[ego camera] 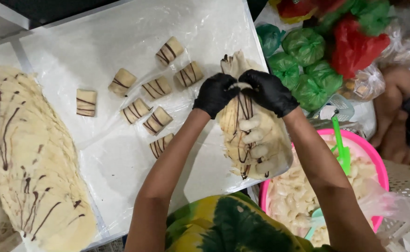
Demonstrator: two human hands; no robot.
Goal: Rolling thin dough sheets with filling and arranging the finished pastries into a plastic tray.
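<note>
Head camera looks down on two black-gloved hands meeting at the top of a clear plastic bag filled with striped pastry rolls. The left hand and the right hand each have their grip closed tight on the bag's gathered neck, fingertips touching one another. The bag hangs above the near right edge of the white surface, its long axis running away from the person, neck pointing to the far side and rounded bottom toward the body. Loose pastry rolls lie scattered to the left on the surface. A stack of flat striped dough sheets sits far left. A pink basin stands just right of the bag.
</note>
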